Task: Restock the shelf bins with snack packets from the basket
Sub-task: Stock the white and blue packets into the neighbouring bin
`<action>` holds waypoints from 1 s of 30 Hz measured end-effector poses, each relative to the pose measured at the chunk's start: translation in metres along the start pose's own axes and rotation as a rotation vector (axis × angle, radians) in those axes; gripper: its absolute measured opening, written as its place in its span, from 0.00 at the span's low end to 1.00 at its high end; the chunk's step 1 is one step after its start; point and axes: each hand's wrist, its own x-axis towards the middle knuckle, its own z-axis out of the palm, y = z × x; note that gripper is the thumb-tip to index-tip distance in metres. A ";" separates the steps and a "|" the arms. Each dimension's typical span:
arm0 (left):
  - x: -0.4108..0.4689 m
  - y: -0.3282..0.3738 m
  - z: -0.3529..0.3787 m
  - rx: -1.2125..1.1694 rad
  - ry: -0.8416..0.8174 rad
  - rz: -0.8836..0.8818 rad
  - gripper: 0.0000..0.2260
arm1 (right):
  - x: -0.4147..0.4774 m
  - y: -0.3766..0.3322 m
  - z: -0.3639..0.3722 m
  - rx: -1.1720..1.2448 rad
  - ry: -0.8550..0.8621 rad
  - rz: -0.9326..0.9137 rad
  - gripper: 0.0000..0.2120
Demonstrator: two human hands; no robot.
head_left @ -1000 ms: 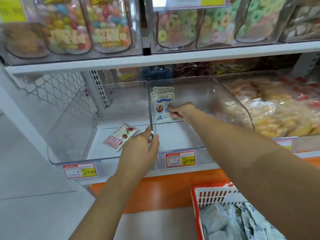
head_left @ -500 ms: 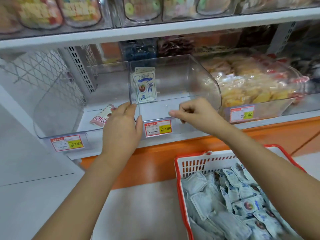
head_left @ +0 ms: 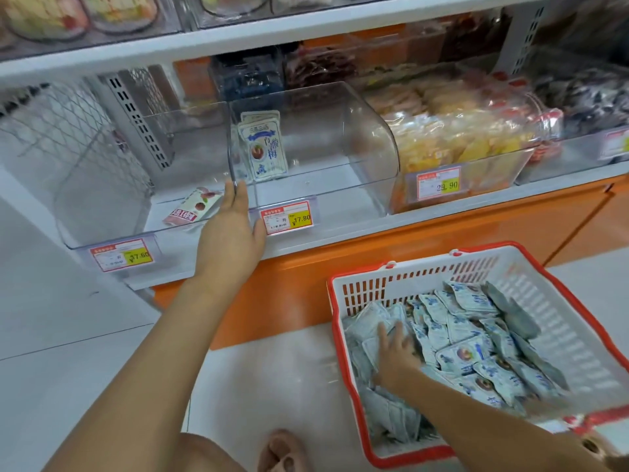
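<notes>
Down from the bin front, the right grip (head_left: 396, 357) now lies in the red-rimmed basket (head_left: 476, 264), fingers spread flat on the snack packets (head_left: 476, 338), holding none. On the shelf (head_left: 340, 226), the clear bin (head_left: 340, 131) holds upright packets (head_left: 263, 148). The left grip (head_left: 231, 233), fingers straight and holding nothing, touches the bin's left wall.

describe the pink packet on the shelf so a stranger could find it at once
Start at the lower shelf above the orange base and go to the leftmost clear bin, tagged 17.60. The pink packet lies flat on its floor, beside the left hand. It is the only pink one; the neighbouring bin's packets are blue-and-white and stand upright.
</notes>
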 end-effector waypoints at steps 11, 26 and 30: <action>0.003 -0.002 -0.006 -0.033 0.086 -0.001 0.24 | -0.056 0.024 -0.110 1.766 -0.108 0.005 0.06; 0.030 -0.006 -0.009 -0.257 0.164 -0.046 0.14 | -0.079 -0.036 -0.318 1.257 0.350 -0.614 0.14; 0.042 -0.014 -0.010 -0.289 0.197 -0.037 0.14 | -0.040 -0.074 -0.364 1.073 0.433 -0.551 0.09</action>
